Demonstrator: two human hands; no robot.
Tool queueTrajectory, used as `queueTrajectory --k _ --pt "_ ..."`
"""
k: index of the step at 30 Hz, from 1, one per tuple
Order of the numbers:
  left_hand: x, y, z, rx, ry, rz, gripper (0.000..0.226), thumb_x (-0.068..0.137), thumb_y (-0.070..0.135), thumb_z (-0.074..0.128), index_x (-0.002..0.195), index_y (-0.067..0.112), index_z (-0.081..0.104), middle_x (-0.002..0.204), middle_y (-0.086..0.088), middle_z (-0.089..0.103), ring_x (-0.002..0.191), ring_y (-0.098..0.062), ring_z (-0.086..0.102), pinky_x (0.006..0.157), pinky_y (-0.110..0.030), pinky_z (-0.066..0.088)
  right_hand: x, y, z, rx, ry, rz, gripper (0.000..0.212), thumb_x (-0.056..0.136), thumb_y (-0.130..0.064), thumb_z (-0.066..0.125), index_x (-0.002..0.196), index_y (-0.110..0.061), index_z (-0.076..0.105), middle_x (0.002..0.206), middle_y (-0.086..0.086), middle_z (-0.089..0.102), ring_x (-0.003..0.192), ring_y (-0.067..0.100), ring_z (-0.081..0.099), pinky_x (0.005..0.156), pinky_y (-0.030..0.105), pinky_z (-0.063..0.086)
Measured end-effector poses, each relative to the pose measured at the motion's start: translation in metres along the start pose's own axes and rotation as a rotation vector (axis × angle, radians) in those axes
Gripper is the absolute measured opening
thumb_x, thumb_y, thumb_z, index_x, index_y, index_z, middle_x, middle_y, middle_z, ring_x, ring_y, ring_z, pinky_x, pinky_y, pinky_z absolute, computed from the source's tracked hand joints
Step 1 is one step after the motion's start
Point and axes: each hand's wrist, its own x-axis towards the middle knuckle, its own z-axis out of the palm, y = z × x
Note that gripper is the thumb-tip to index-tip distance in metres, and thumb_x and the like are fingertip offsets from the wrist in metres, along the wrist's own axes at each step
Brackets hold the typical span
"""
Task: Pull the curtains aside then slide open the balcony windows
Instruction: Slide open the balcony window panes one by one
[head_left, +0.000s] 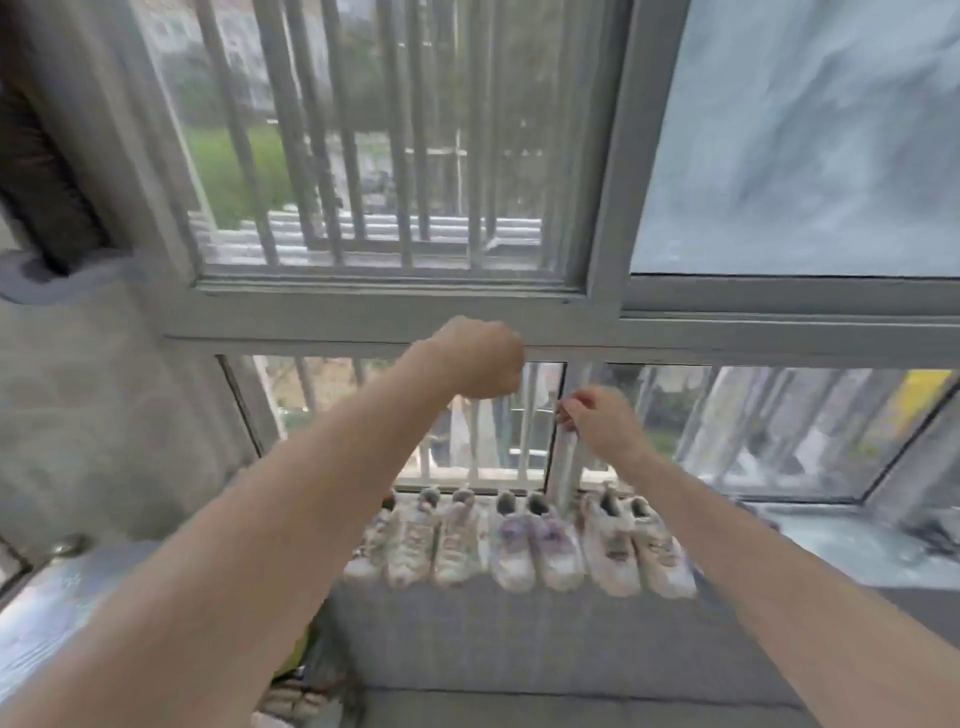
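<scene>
Hands at lower window frame

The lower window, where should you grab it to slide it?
Grip the lower window's upright frame bar, where the right hand already pinches. Come from the front, above the shoes. The bar is narrow and upright, so fingers fit round its edge.

Single wide-angle view worn at head height, aimed forward and down, window frame seen close, both forearms reaching in from below, edges bowed by the lens.
</scene>
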Motion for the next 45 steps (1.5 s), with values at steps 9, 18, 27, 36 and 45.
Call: queueTrajectory --k 9,18,27,36,45 --pt "0.140 0.222 -0.087 0.032 0.158 0.295 0.026 0.093 0.031 0.047 0.101 0.019 0.069 0.104 -0.004 0.068 0.091 -0.030 0.064 0.067 -0.031 0.042 -0.021 0.115 -0.257 -0.067 0.338 0.121 0.021 0.086 -0.015 0.051 0.082 -0.005 0.069 0.084 0.019 0.072 0.085 0.038 0.067 0.084 0.050 0.053" --pt "0.296 0.329 -0.138 0.090 0.442 0.563 0.024 0.092 0.028 0.046 0.100 0.019 0.066 0.106 -0.005 0.069 0.104 -0.028 0.061 0.087 -0.034 0.044 0.010 0.197 -0.412 -0.133 0.587 0.271 0.018 0.089 -0.013 0.048 0.094 -0.007 0.064 0.086 0.012 0.068 0.085 0.030 0.062 0.072 0.034 0.047" --pt "0.487 0.377 -0.187 0.055 0.598 0.685 0.033 0.093 0.033 0.048 0.120 0.025 0.065 0.126 0.005 0.064 0.125 -0.017 0.049 0.111 -0.033 0.031 0.123 0.229 -0.517 -0.098 0.724 0.280 0.021 0.094 -0.020 0.049 0.108 -0.008 0.061 0.097 0.004 0.062 0.091 0.021 0.056 0.074 0.025 0.038" --pt "0.596 0.422 -0.222 0.212 0.673 0.766 0.040 0.096 0.030 0.046 0.133 0.022 0.055 0.144 0.000 0.049 0.140 -0.021 0.035 0.119 -0.038 0.020 0.226 0.259 -0.535 0.101 0.724 0.203 0.032 0.101 -0.036 0.033 0.114 -0.012 0.051 0.101 -0.003 0.053 0.096 0.016 0.050 0.076 0.026 0.034" --pt "0.645 0.450 -0.230 0.689 0.658 0.728 0.026 0.093 0.020 0.042 0.094 0.019 0.068 0.093 0.005 0.066 0.100 -0.021 0.056 0.110 -0.035 0.027 0.302 0.276 -0.549 0.475 0.690 0.282 0.057 0.101 -0.048 0.020 0.146 -0.016 0.033 0.144 -0.002 0.040 0.142 0.020 0.027 0.118 0.039 0.013"
